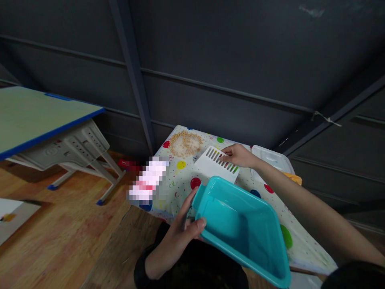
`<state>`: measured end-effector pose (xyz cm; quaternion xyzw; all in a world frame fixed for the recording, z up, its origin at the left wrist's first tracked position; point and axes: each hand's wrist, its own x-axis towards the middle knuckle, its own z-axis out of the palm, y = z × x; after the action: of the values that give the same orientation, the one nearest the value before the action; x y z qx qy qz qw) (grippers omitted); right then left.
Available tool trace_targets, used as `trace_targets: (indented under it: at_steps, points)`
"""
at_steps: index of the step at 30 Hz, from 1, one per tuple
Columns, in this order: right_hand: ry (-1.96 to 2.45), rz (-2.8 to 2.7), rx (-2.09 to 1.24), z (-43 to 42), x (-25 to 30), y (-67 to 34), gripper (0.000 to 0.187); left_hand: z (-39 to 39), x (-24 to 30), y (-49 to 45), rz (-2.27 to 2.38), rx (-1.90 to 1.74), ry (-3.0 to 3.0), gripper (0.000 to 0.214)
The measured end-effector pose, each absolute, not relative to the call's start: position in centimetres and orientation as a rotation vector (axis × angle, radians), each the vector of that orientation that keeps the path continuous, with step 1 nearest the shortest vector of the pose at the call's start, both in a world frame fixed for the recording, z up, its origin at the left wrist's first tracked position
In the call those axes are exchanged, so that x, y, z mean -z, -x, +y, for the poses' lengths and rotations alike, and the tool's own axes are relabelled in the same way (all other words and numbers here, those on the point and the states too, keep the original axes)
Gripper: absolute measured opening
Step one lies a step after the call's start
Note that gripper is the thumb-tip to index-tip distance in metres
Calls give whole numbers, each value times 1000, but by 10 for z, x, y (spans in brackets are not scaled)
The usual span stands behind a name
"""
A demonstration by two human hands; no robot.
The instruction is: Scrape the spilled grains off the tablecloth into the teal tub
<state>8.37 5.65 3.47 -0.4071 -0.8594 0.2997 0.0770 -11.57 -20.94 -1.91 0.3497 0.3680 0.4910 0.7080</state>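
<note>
My left hand grips the left rim of a teal plastic bin, thumb over the edge. The bin is tilted, and no contents show inside it. With closed fingers, my right hand holds a white slotted plastic plate by its slotted part, just beyond the bin. The bin covers the plate's near edge. Further back lies a pile of tan, bean-like grains with finer white material in its middle.
A balloon-patterned cloth covers the table. A pixelated bright object lies at its left edge. A clear lidded container and something orange are at the right. A dark wall stands behind; a desk is at the left.
</note>
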Motion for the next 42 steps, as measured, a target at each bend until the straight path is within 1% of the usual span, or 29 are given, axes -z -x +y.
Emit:
trace_targets:
  at_steps: [6,10,16,18,22,24,26,29,32,36,42]
  points:
    - [1247,-2556,-855,70,-39,-100,27,-208,19,115,812,-1088,-760,81]
    - [1308,-2602,-745,79,-36,-108,29,-209,19,115,806,-1078,-746,82]
    - [1337,-2640,-570,85,-40,-118,29,-210,18,116,835,-1079,-746,78]
    - [1348,-2612,-601,88,-44,-121,29,-210,17,115,834,-1084,-746,78]
    - [1362,-2423,-775,98,-53,-130,36,-212,17,113,813,-1083,-700,85]
    - [1317,-2342,-776,103,-55,-133,36,-215,17,111,805,-1070,-677,87]
    - [1290,-2352,-619,105,-54,-132,32,-218,16,109,799,-1049,-670,90]
    - [1334,-2456,-211,102,-49,-125,24,-220,14,107,793,-1017,-686,94]
    - [1354,-2508,55,93,-38,-115,26,-223,15,108,820,-999,-721,91]
    - [1279,-2541,165,80,-21,-103,28,-227,22,108,817,-987,-726,83]
    - [1135,-2719,93,67,-14,-98,28,-232,27,107,804,-1024,-724,66]
